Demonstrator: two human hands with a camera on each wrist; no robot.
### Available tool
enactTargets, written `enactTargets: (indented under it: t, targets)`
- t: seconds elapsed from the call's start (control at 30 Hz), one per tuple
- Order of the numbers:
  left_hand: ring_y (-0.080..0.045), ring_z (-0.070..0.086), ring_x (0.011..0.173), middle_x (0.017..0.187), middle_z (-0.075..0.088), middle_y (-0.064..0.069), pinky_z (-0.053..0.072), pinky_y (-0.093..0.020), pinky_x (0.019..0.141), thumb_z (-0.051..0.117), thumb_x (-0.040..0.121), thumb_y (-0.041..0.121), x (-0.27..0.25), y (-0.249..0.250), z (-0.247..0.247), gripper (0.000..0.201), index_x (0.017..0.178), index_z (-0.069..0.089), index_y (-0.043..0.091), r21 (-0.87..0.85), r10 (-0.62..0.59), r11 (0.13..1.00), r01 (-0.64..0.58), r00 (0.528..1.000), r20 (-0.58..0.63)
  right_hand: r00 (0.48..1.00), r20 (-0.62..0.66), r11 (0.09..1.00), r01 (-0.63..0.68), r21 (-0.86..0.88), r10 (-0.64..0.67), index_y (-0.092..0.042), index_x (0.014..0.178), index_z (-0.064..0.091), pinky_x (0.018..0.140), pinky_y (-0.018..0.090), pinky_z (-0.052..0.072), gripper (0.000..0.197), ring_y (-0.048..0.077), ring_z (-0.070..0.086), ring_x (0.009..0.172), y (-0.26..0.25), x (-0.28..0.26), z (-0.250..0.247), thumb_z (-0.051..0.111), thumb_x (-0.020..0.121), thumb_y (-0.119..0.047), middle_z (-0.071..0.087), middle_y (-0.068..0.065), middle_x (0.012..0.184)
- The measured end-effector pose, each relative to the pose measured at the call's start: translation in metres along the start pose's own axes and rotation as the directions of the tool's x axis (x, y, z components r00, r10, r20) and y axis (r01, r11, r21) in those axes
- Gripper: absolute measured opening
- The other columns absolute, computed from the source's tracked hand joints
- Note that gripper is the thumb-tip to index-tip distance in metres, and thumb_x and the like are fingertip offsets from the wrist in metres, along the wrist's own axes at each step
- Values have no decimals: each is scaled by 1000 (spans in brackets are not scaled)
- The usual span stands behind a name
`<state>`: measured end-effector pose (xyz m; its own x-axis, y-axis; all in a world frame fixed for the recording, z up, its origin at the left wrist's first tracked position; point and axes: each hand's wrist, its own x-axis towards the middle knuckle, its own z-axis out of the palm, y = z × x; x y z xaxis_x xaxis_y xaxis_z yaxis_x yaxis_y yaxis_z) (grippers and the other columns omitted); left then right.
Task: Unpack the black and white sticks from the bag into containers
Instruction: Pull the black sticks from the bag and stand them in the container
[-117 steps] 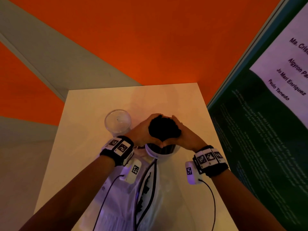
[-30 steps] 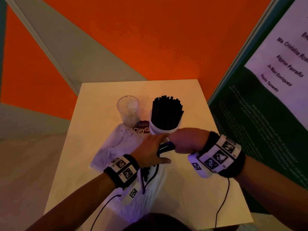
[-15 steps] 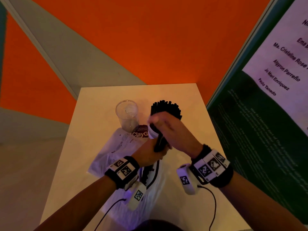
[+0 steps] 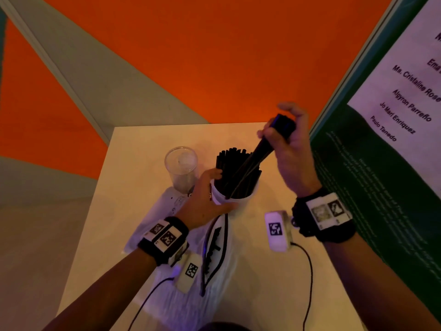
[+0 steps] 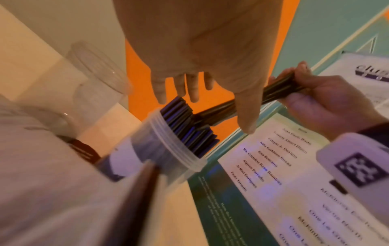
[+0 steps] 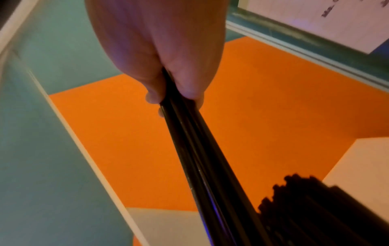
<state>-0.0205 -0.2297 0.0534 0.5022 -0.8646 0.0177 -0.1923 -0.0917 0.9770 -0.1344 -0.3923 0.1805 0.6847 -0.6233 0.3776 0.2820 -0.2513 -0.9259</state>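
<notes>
A white-labelled clear container packed with upright black sticks stands mid-table. My right hand grips the top of a slanted bundle of black sticks, whose lower ends reach into the container. The right wrist view shows that right hand pinching the bundle. My left hand rests against the container's left side, fingers straight by the stick tops. The white bag with a black zipper lies in front. An empty clear cup stands to the left.
The table is small, with its edges close all round. A green poster panel stands right beside my right hand. An orange wall rises just behind the table. Wrist cables trail over the bag and table.
My right hand has risen up and to the right with the bundle, tilting its lower ends into the container. My left hand has left the bag and reached the container's side.
</notes>
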Motion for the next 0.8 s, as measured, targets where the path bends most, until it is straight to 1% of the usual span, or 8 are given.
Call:
enactTargets:
  t: [0.07,0.2,0.3,0.43,0.57,0.63,0.7,0.8]
  targets:
    - [-23,46,125,135,45,-5,43,-43,103,83,63,45,-6,-12,-7,87,133,36,22,181,-18,983,6,998,64,997,-71,998,19,-52,-23,-32,115,44,80,37,51,30,28,57,86,13,9,-7,56,94,-14,53,-2,89]
    - [-22,37,124,137,38,-1,34,-39,106,71,75,48,-22,-33,-16,76,137,37,21,613,-42,780,-123,968,248,996,-81,972,-57,-226,39,-27,110,45,75,32,47,26,20,54,83,56,2,-3,52,95,-7,52,-3,89]
    - [-17,41,116,131,46,0,33,-33,103,60,86,37,-27,-40,-20,56,137,41,24,609,17,761,-224,945,328,996,11,860,-72,-506,89,-11,112,51,90,34,46,20,16,51,99,88,-13,-4,53,93,-5,53,6,108]
    - [19,51,92,107,53,30,39,-1,76,59,85,18,-30,-33,-27,53,122,37,49,410,-46,908,-81,956,289,965,82,738,-134,-661,250,-10,117,57,108,20,25,26,21,33,134,100,-27,-9,60,91,-15,38,9,138]
    - [21,54,78,97,54,44,38,3,67,58,85,2,-31,-32,-31,54,113,42,44,345,-8,934,-92,961,277,990,129,776,121,-619,-51,-7,103,61,96,17,36,18,19,48,113,75,-42,1,55,87,-4,53,8,115]
    - [17,55,76,95,55,41,39,0,67,58,86,1,-30,-31,-32,52,112,44,44,328,-15,941,-80,961,276,959,283,812,185,-554,-25,-4,88,61,78,15,38,18,12,50,89,64,-54,17,50,78,6,56,6,95]
    - [10,55,74,89,57,32,40,-6,67,57,89,7,-30,-31,-33,37,108,51,38,317,-22,946,-70,960,278,837,497,826,104,-554,228,-4,83,62,72,15,38,19,10,50,79,64,-68,36,48,78,9,59,7,89]
    - [2,54,77,88,59,18,41,-18,70,58,92,16,-32,-30,-33,11,100,58,23,291,1,953,-88,958,286,463,657,712,75,-698,595,-2,86,62,76,32,44,16,25,53,84,89,-93,66,47,87,4,63,20,101]
